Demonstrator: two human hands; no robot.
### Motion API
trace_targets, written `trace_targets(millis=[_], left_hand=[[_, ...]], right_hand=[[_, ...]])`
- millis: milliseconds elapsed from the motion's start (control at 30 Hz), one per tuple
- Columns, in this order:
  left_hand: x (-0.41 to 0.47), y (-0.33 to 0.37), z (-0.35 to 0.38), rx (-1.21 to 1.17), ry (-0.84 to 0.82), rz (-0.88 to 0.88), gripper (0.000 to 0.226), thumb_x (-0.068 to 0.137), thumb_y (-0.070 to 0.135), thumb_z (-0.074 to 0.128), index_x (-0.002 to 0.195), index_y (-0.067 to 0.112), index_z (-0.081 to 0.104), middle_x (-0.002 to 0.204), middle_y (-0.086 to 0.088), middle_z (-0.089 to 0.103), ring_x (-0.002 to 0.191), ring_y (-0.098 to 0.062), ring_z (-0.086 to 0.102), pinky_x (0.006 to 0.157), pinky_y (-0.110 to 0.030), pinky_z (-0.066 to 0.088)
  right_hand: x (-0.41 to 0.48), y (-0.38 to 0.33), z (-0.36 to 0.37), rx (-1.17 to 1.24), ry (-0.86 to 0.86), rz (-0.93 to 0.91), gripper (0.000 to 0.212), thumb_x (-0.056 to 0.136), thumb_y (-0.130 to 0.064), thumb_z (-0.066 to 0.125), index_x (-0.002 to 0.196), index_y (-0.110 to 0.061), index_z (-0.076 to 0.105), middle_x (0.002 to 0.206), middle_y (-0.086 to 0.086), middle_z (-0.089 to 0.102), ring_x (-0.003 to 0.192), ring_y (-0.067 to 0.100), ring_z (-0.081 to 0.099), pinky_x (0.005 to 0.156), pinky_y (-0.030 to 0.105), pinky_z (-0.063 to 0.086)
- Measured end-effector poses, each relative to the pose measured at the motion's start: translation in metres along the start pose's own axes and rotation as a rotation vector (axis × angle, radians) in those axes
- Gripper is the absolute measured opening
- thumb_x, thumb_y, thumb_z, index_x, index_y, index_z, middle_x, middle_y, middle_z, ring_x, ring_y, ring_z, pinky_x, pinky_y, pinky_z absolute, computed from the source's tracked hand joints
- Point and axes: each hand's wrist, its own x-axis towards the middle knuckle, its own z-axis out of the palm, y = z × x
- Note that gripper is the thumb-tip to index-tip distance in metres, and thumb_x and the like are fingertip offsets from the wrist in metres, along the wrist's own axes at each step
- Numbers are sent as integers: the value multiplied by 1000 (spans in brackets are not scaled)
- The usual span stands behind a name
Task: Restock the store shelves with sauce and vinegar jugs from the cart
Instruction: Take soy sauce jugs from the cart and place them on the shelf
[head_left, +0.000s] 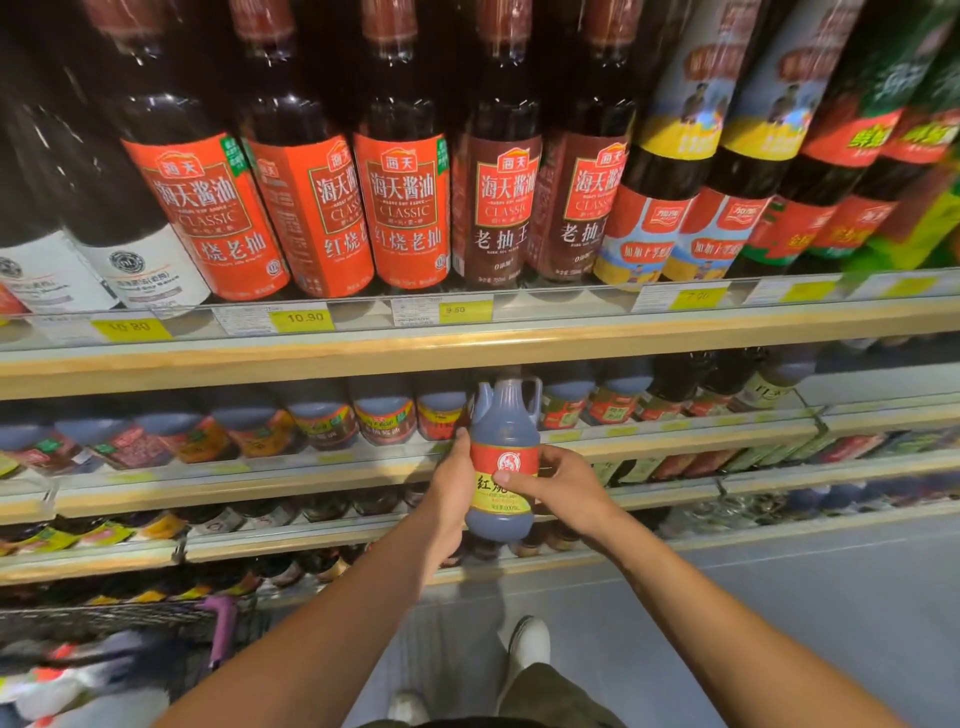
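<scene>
My left hand (452, 483) and right hand (558, 486) grip the sauce jug (503, 421) from either side, fingers curled round its red and yellow label. I hold it upright, off the shelf, in front of the second shelf's edge (311, 480) and its row of similar jugs (384, 410). Tall soy sauce bottles (405, 208) stand above. The cart (104, 621) sits low on my left.

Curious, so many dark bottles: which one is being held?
The small handled jug with the red-yellow label, gripped by the left hand and right hand; the others sit on shelves.
</scene>
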Motion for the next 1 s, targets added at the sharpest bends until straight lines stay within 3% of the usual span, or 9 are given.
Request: trace_targets(millis=[200,300,367,467,533,600,733,867,1000], left_hand=[[-5,12,3,118,25,95,41,105,56,36,115,29,65,98,1,79,84,-14,76,65,-26,59],[-1,16,8,193,77,220,31,106,40,42,126,23,58,119,-7,68,107,-23,67,97,-46,55],[1,18,9,201,94,246,27,106,27,44,127,19,59,124,-9,66,112,-25,64,103,-50,51],[5,22,10,154,67,259,35,105,9,43,135,17,57,126,-9,66,110,-21,65,96,-40,56],[6,25,12,119,54,267,42,103,1,43,141,15,52,129,-8,64,108,-18,63,79,-24,57],[6,27,13,114,49,281,48,101,-4,44,144,15,49,133,-6,61,112,-19,61,79,-22,55],[7,28,16,139,48,321,54,100,-8,40,144,21,51,137,0,60,129,-21,55,114,-44,42],[6,30,20,104,13,342,65,95,-20,32,146,18,48,137,4,56,130,-15,52,116,-38,37],[8,25,25,33,-20,329,71,92,-26,26,151,11,39,143,2,48,142,-19,41,122,-43,27]], right_hand=[[22,-7,-11,-26,3,-48,54,71,-35,90,117,-17,69,108,0,76,96,17,74,88,40,60],[30,-13,-15,-91,33,-119,56,72,-35,89,121,-17,67,109,-3,75,98,13,72,81,25,59],[34,-18,-18,-154,58,-169,57,72,-35,89,122,-19,66,110,-6,74,96,7,70,80,21,56],[40,-21,-20,-254,95,-247,60,70,-36,90,123,-27,62,105,-13,71,88,-5,65,76,15,52],[46,-22,-21,-297,111,-297,61,69,-36,91,122,-30,60,103,-15,70,85,-8,64,72,12,48],[53,-21,-21,-334,138,-348,58,68,-36,91,116,-29,59,102,-14,69,86,-7,64,71,14,49],[64,-18,-19,-508,231,-389,52,67,-45,87,99,-26,51,91,-6,64,78,7,62,62,24,49],[74,-15,-21,-612,273,-388,51,68,-49,86,91,-24,48,84,-4,61,72,12,61,58,33,49],[80,-9,-21,-673,302,-427,52,70,-44,87,102,-17,56,95,-2,50,84,19,61,65,33,50]])
